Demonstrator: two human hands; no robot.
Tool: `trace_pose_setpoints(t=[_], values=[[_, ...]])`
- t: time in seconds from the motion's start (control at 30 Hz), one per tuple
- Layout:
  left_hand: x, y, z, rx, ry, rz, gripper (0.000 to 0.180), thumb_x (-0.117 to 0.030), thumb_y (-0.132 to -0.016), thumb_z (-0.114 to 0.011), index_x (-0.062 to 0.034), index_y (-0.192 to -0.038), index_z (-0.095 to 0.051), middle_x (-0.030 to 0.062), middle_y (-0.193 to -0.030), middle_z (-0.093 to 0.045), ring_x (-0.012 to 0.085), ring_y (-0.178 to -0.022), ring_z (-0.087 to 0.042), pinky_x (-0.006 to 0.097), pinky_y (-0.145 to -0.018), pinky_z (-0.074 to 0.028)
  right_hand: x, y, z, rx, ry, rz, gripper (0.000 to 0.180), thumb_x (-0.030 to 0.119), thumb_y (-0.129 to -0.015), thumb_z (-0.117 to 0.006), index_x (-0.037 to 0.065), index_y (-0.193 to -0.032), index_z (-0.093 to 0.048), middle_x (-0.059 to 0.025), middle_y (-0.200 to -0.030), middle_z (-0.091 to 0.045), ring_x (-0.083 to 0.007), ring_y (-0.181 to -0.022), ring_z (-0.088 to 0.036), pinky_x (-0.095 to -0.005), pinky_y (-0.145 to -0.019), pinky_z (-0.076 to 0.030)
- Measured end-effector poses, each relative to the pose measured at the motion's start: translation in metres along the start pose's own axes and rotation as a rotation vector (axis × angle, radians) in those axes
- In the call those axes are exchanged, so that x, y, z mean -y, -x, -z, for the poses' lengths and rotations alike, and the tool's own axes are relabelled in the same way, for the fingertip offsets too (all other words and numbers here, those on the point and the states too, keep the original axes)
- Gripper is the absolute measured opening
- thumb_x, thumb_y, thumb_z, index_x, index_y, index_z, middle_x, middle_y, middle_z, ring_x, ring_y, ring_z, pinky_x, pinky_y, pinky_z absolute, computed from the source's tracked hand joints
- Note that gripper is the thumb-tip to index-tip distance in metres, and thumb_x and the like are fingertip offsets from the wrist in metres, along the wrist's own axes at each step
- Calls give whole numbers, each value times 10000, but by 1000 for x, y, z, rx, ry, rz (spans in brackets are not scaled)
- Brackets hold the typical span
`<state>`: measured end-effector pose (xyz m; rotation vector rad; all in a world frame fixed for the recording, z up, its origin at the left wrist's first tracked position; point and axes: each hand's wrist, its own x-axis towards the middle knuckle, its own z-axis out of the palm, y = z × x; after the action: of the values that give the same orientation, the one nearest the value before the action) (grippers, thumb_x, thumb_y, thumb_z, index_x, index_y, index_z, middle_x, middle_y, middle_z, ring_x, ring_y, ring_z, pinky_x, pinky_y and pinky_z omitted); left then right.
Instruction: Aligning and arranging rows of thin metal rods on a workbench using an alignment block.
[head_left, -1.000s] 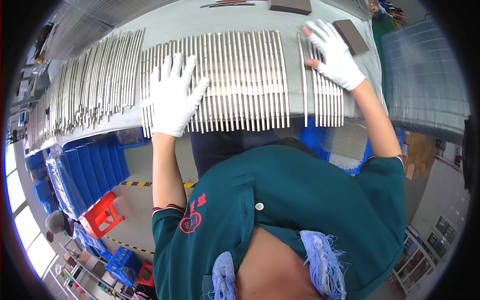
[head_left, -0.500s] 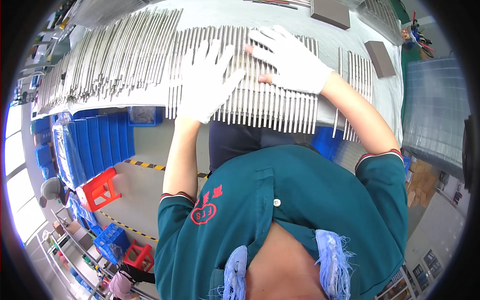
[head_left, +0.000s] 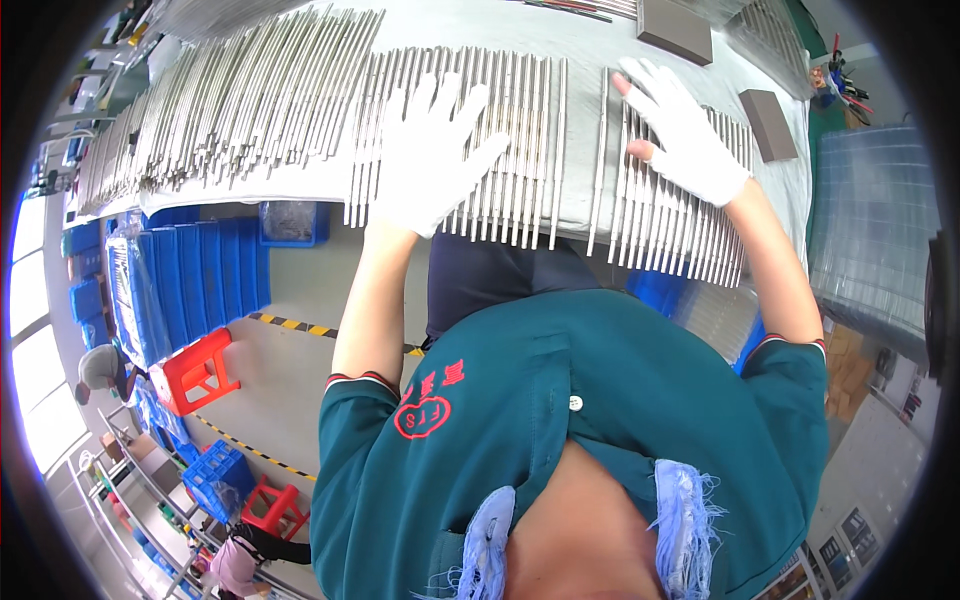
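Left hand, white-gloved, laid flat over the middle row of metal rods, fingers and thumb spread. Right hand, also gloved, thumb and one fingertip bare, lies spread over the right-hand row of rods; thumb and forefinger well parted. Both hands hide stretches of the rods beneath. One rod lies at the left edge of the right row, just across a gap from the middle row. Rods run side by side on a pale surface, near ends overhanging its edge. Writing: red stitched characters and a rounded emblem with letters on the dark green shirt. Around: a longer, less even spread of rods to the left; a grey-brown block just right of the right row, another block farther back; thin sticks at the far side. Clear plastic stack beyond the right edge. Containers: nested blue bins at lower left, partly wrapped in film; a blue tray beside them holding something under clear plastic, contents unclear; blue crate between two red stools, near and far.
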<state>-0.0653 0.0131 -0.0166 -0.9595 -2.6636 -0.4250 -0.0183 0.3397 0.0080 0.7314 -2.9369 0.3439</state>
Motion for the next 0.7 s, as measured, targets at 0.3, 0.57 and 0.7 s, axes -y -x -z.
trace_pose_setpoints(t=[0.3,0.57,0.7], values=[[36,13,22,-60,204,14,427,-223,-952,-597,-45,-1340,-577,174,-1347,-578,326,-1279,-512,398,-1080,-401,84,-136,-55,-202,-71,283,739,590,-953,-468,97,-1497,-387,-221,-1509,-372,-364,-1419,-321,-447,-1189,-224],[72,44,39,-49,1042,394,532,-334,-1070,-348,2,-1481,-387,143,-1533,-405,238,-1436,-352,349,-1200,-225,85,-131,-56,-80,96,291,707,574,-943,-484,114,-1478,-431,-202,-1513,-386,-333,-1439,-300,-432,-1201,-191],[77,43,34,-243,1446,501,654,-478,-1050,-349,16,-1478,-370,183,-1529,-390,286,-1436,-344,398,-1224,-192,66,-106,-45,-28,108,278,683,537,-951,-503,128,-1491,-411,-195,-1526,-372,-343,-1441,-295,-440,-1205,-194]])
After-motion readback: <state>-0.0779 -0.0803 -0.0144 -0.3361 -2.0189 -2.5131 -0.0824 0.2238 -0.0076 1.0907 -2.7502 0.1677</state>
